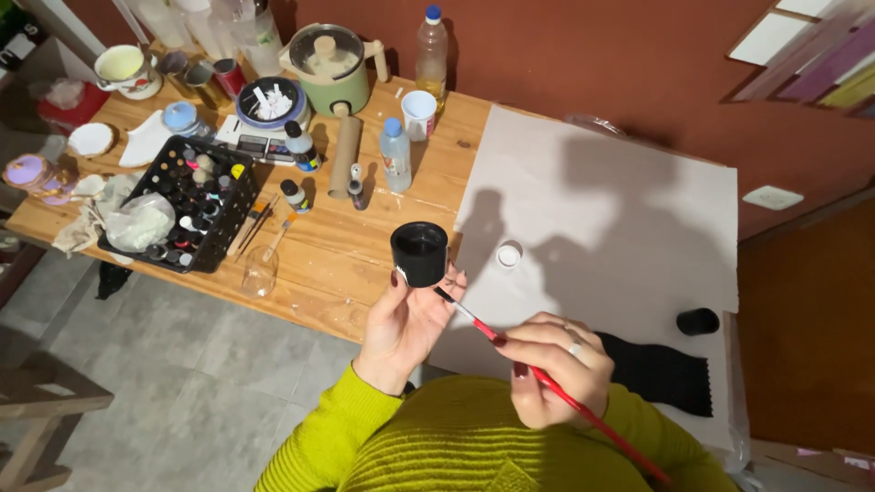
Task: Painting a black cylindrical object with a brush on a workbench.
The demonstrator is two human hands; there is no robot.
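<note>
**Black pot painted over the counter's near edge**

Taking the black pot (420,254) as the landmark: far to its left on the wooden counter (365,264) sits a black crate (187,208) packed with small paint bottles, and a crumpled plastic bag lies in the crate's near corner. Between the crate and the pot lie a few brushes (260,221) and an upturned clear glass (260,271). Behind the pot stand a cardboard tube (345,155), a small clear bottle with a blue cap (396,155) and a white cup (419,115).

The left hand (406,319) holds the pot from below, its fingers clenched around the pot's wall, lifting it above the counter's near edge.

Just right of the pot, the right hand (556,364) has its fingers grasping a red-handled paintbrush (556,387), whose tip touches the pot's lower side.

Further right, a large grey sheet (620,210) covers the counter; on it lie a small white lid (509,254) and, well apart, a second black pot (698,321).
</note>
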